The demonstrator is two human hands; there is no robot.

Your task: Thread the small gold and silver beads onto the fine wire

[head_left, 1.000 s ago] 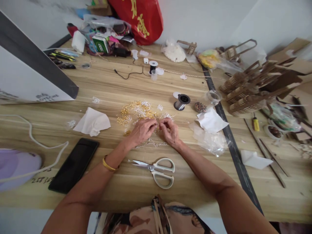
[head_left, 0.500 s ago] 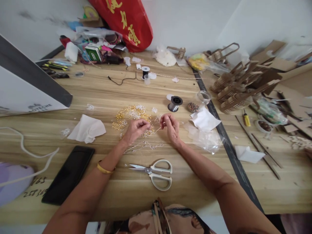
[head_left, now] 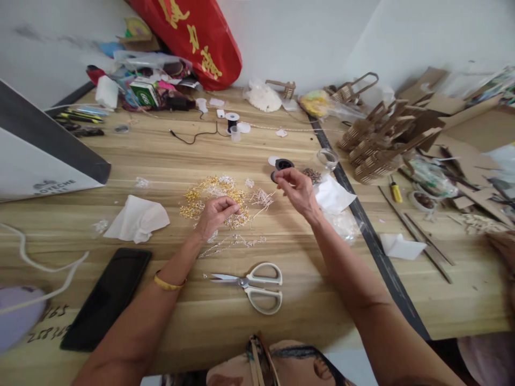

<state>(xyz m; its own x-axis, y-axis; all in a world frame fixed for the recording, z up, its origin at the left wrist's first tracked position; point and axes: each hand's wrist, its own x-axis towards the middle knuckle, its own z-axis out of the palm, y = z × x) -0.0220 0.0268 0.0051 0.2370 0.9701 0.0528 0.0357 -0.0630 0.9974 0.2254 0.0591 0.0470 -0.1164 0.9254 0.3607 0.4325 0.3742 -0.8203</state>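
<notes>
My left hand [head_left: 216,215] hovers over the right part of a heap of small gold and silver findings [head_left: 193,194], thumb and index finger pinched together. Whatever is in that pinch is too small to make out. My right hand [head_left: 296,190] is raised beside a dark wire spool [head_left: 285,164], its thumb and fingertips also drawn together on something I cannot make out. Between the hands lies a small pile of thin pale pins [head_left: 262,198]. A beaded chain [head_left: 233,244] stretches below the left hand. White-handled scissors [head_left: 245,281] lie with blades slightly apart, nearer my body.
A black phone [head_left: 107,297] and a crumpled white cloth [head_left: 137,219] lie on the left. Behind my right hand are a clear jar [head_left: 326,160], white paper [head_left: 335,194] and a plastic bag [head_left: 344,225]. Small woven baskets [head_left: 374,147] crowd the right side.
My right hand has moved up and to the right, away from the pins toward the spool, uncovering the pin pile. My left hand stays over the findings. The view has shifted slightly.
</notes>
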